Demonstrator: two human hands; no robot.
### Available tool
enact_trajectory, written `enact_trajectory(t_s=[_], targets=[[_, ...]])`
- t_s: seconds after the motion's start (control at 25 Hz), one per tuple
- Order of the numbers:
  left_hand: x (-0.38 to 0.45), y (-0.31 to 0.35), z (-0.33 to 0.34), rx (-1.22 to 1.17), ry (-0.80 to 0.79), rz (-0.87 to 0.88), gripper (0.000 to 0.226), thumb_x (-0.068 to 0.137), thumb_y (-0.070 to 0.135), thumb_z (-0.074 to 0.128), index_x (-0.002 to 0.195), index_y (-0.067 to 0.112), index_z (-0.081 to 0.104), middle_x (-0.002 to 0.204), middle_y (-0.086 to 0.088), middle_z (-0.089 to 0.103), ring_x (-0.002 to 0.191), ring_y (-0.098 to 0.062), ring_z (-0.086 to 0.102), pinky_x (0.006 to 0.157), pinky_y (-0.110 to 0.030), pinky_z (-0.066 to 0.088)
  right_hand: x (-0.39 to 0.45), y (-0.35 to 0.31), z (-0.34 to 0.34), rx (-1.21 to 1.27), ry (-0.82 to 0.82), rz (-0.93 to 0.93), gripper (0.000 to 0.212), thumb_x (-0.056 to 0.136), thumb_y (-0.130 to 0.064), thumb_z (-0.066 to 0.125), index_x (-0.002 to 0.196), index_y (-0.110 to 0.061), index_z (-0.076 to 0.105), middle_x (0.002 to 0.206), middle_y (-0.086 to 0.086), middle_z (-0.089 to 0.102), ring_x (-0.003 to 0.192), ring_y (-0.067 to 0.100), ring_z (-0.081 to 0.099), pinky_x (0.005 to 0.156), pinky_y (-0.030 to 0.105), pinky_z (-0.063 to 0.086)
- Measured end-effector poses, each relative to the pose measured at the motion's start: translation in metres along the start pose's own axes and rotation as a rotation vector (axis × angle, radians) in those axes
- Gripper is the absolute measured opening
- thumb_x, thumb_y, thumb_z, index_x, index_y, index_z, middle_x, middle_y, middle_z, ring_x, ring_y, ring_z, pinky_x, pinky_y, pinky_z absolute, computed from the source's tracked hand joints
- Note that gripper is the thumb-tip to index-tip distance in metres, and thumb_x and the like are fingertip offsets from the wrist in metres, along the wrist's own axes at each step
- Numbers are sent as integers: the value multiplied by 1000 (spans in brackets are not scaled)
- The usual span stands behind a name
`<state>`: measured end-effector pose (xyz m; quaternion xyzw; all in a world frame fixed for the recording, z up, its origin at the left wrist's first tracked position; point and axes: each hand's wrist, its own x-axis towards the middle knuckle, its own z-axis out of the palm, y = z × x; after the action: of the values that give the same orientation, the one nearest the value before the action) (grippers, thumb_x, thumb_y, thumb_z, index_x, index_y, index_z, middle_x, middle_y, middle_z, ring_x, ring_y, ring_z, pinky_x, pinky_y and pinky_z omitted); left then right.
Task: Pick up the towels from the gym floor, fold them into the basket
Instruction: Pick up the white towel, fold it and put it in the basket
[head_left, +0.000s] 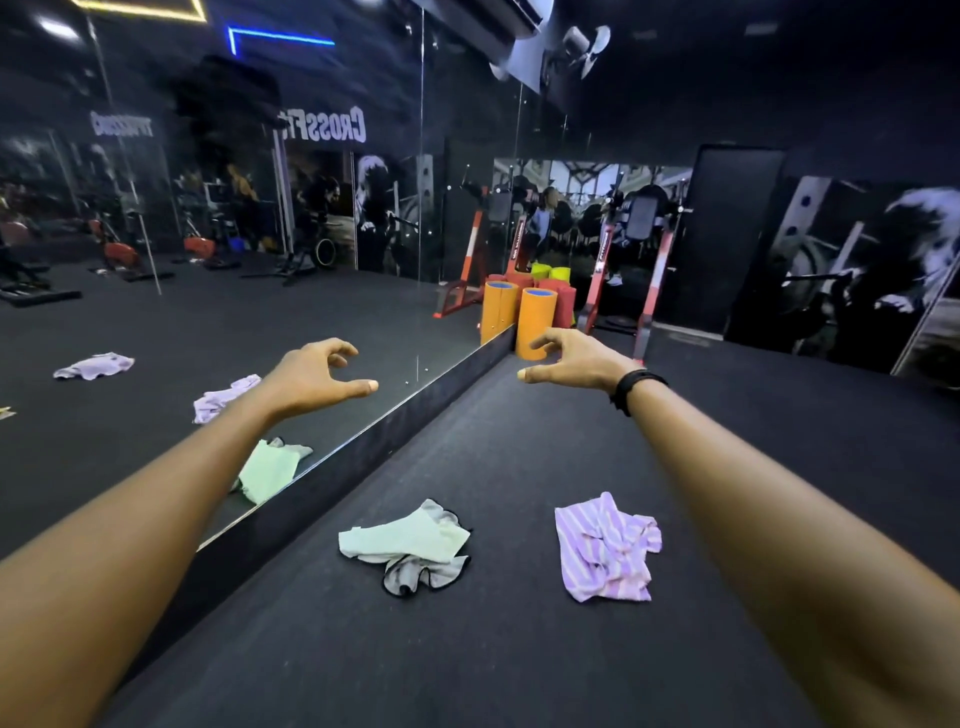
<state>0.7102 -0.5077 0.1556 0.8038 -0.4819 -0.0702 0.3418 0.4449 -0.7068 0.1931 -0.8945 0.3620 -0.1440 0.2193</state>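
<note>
While unheld, two towels (605, 548), two hands (317, 376).

Dim gym, neon strips (280, 36) glowing overhead, mirror (208, 234) reflections (blurry), edges warped

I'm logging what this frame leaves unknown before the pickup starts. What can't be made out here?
Head view:
- Basket: out of frame; location unknown.
- Grey towel: mostly covered by the green towel.
- Purple striped towel: crumpled, full shape hidden.
- Mirror: two further purple towels show only as reflections; the real ones lie out of frame.
</note>
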Motion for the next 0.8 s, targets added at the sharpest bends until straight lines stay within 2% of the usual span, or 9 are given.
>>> enact_trajectory(t_s=[0.2,0.36,0.6,0.8], targets=[[103,-28,34,-3,-18,-12,58,74,48,75,124,24,57,123,-2,61,114,-20,56,94,-32,42,101,45,15,39,-29,3,60,82,-41,72,132,-17,51,138,3,50,131,18,43,95,26,34],[204,-43,62,13,-31,-23,59,74,49,75,124,25,57,125,-2,61,115,-18,56,97,-31,42,215,85,16,30,-35,-19,59,80,-45,72,130,-19,53,136,6,51,124,19,48,99,31,41],[337,-58,86,2,9,-76,57,75,49,75,123,25,58,123,0,61,112,-17,58,95,-29,43,376,108,14,57,-80,-51,63,79,-44,73,133,-17,52,139,9,49,127,21,48,102,32,39],[439,-115,132,15,-34,-153,57,76,45,75,124,21,58,121,0,61,113,-16,57,98,-29,42,508,133,70,48,-170,-58,62,81,-42,73,132,-14,52,137,9,52,126,21,50,96,26,39]])
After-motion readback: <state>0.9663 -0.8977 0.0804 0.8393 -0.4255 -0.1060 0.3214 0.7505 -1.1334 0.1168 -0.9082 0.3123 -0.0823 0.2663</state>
